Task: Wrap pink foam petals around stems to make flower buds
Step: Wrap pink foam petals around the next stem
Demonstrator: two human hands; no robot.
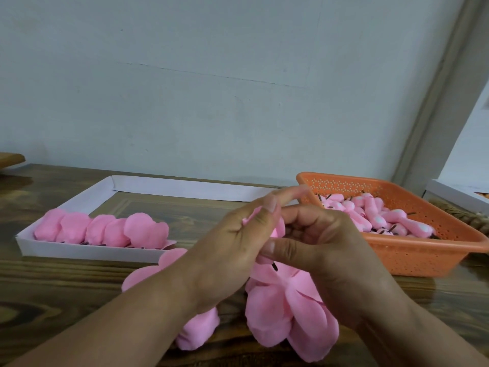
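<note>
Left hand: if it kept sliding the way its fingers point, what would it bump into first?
Probably the orange perforated plastic basket full of small pink foam buds. The left hand points up and to the right, its fingers already near the basket's rim, though depth is hard to judge.

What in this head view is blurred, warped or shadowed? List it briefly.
Head view: fingertips of the left hand smear with motion blur; the right hand is soft too; wide-angle lens tilts the grey door frame; light is soft and even, without glare on the perforated orange plastic basket.
</note>
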